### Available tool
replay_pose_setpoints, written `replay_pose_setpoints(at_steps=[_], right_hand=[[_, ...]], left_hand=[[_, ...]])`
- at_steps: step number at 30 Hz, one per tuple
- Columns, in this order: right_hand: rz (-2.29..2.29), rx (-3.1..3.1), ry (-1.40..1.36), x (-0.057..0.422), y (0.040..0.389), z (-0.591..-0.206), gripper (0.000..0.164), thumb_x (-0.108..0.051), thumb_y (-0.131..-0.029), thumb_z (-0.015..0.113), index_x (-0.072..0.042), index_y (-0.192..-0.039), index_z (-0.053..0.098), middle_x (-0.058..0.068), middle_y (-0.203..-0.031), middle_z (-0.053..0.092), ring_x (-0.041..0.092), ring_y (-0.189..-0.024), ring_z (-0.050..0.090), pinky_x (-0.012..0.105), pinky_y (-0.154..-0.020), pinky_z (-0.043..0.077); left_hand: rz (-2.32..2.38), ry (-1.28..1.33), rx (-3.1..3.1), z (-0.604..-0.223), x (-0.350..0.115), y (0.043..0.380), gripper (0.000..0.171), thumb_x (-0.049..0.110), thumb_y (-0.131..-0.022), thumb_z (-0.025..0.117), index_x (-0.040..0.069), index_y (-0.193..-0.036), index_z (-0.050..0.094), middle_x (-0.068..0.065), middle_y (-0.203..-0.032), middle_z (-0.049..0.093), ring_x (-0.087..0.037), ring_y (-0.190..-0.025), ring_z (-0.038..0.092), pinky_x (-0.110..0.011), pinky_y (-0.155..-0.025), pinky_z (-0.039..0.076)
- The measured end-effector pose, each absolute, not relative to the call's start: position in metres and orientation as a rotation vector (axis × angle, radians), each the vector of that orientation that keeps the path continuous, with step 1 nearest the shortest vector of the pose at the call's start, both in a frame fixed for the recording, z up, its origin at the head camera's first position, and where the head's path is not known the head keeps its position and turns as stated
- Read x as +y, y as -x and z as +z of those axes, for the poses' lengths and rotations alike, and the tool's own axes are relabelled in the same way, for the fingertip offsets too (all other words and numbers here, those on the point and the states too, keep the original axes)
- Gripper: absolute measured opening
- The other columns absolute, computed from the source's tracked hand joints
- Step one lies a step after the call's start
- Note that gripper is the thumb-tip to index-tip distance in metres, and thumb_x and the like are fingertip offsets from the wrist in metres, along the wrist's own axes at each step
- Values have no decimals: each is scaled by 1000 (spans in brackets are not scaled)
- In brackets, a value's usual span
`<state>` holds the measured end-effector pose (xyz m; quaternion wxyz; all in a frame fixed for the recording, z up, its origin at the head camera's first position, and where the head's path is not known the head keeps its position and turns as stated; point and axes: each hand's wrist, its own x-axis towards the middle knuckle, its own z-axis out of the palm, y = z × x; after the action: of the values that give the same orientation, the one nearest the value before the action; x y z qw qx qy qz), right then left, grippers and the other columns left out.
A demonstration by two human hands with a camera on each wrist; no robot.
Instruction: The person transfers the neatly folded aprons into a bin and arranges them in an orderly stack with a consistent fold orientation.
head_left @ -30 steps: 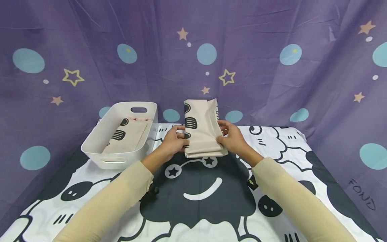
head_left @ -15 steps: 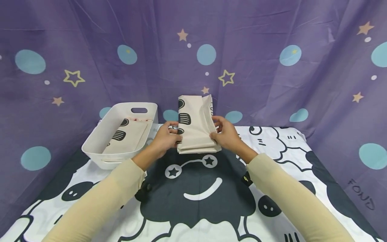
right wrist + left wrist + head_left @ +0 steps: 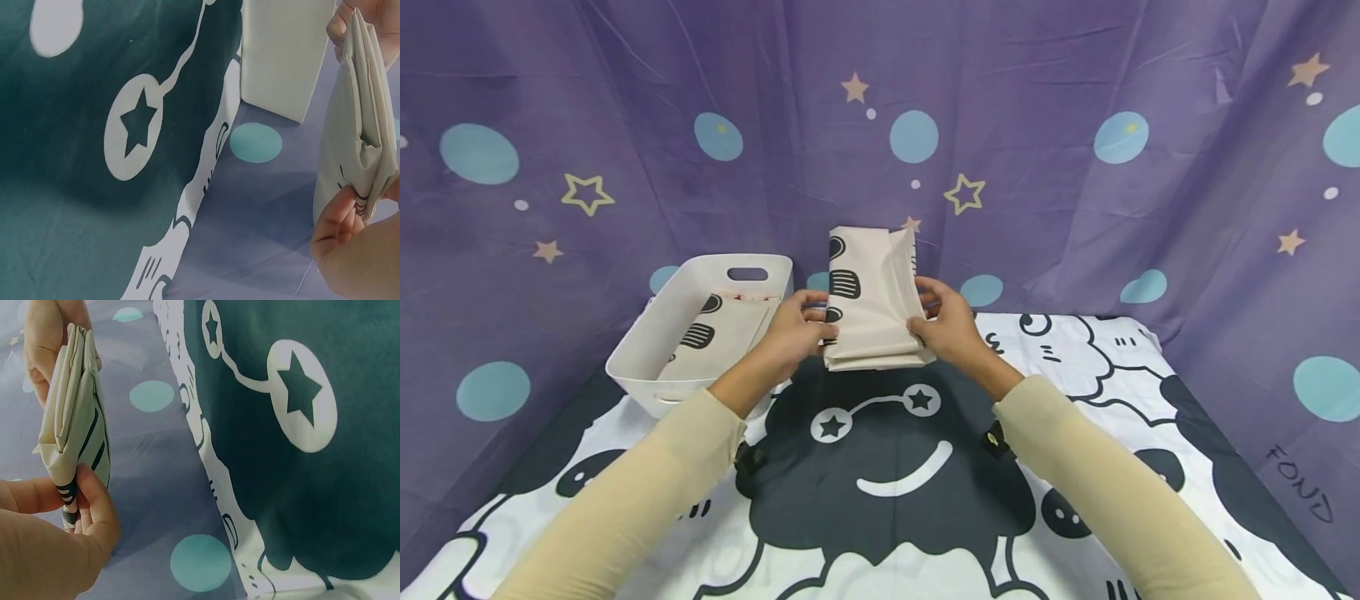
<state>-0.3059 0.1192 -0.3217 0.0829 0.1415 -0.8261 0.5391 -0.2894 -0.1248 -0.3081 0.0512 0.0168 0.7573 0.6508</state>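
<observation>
A folded cream cloth (image 3: 872,304) with black prints is held up between both hands, above the sheep-patterned cover. My left hand (image 3: 790,333) pinches its left edge, thumb on the near side. On the opposite edge, my right hand (image 3: 951,329) grips the folded layers between thumb and fingers. In the left wrist view, the cloth (image 3: 87,412) shows stacked folds edge-on, with the left hand (image 3: 56,544) pinching a corner. The right wrist view shows the right hand (image 3: 362,250) pinching the cloth's lower end (image 3: 344,137).
To the left stands a white plastic basket (image 3: 655,333) with cut-out handles. A similar folded cream cloth (image 3: 730,329) lies inside it. A purple curtain (image 3: 1037,208) with stars and dots hangs behind the black-and-white sheep cover (image 3: 895,450).
Both hands have lifted the folded cloth higher and carried it left, closer to the basket. The basket and the cloth inside it stay where they were.
</observation>
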Motion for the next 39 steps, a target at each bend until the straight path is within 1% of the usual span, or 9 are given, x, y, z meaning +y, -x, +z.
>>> replay_pose_setpoints(at_steps=[3, 10, 15, 22, 26, 29, 33, 36, 39], right_hand=[[1620, -2449, -435, 116, 307, -322, 65, 7, -86, 68, -1, -148, 50, 21, -120, 65, 35, -98, 65, 37, -74, 57], [1652, -2409, -467, 108, 308, -322, 66, 6, -87, 69, -3, -149, 49, 21, -121, 66, 34, -98, 66, 37, -73, 59], [1663, -2390, -468, 99, 308, -320, 65, 6, -88, 71, -4, -149, 50, 21, -121, 66, 33, -98, 67, 38, -75, 59], [1641, -2403, -451, 87, 307, -315, 65, 3, -88, 73, -4, -149, 51, 20, -123, 65, 33, -100, 66, 40, -78, 58], [1638, -2429, -463, 78, 307, -316, 65, 1, -90, 73, -5, -150, 49, 18, -124, 65, 32, -102, 66, 40, -78, 59], [1647, -2426, -491, 70, 306, -317, 65, 2, -91, 72, -4, -151, 48, 19, -124, 64, 32, -102, 66, 39, -78, 60], [1653, -2403, -519, 61, 305, -319, 65, 2, -90, 72, -3, -150, 48, 19, -123, 65, 32, -101, 67, 38, -77, 60], [1666, -2379, -529, 54, 305, -319, 65, 3, -89, 73, -1, -149, 49, 20, -122, 66, 32, -99, 68, 37, -76, 60], [1697, -2357, -540, 49, 304, -320, 65, 3, -89, 73, -1, -149, 49, 21, -122, 66, 32, -98, 68, 36, -74, 61]], left_hand=[[1963, -54, 2328, -306, -129, 291, 61, -9, -91, 61, 0, -149, 40, -21, -123, 58, -16, -84, 61, -27, -66, 57], [1929, -53, 2358, -302, -139, 293, 60, -8, -92, 60, 1, -149, 42, -19, -121, 57, -16, -84, 61, -27, -64, 57], [1934, -33, 2370, -297, -147, 292, 61, -8, -92, 60, 3, -149, 42, -15, -119, 54, -16, -87, 60, -28, -64, 58], [1895, -50, 2415, -290, -160, 291, 62, -6, -92, 62, 3, -150, 43, -12, -115, 50, -14, -84, 57, -25, -62, 56], [1846, -50, 2447, -288, -171, 289, 63, -5, -93, 63, 2, -151, 41, -15, -118, 52, -13, -83, 57, -23, -62, 55], [1818, -50, 2465, -289, -180, 288, 63, -4, -93, 63, 2, -152, 40, -18, -124, 55, -12, -84, 59, -23, -62, 53], [1789, -65, 2483, -289, -191, 287, 65, -2, -94, 63, 2, -153, 38, -22, -133, 54, -14, -90, 60, -24, -66, 55], [1775, -79, 2494, -289, -199, 286, 65, -2, -94, 63, 2, -154, 37, -23, -135, 52, -15, -94, 60, -25, -70, 57], [1773, -94, 2494, -288, -206, 285, 65, -3, -94, 63, 1, -154, 37, -23, -133, 51, -14, -94, 61, -26, -71, 58]])
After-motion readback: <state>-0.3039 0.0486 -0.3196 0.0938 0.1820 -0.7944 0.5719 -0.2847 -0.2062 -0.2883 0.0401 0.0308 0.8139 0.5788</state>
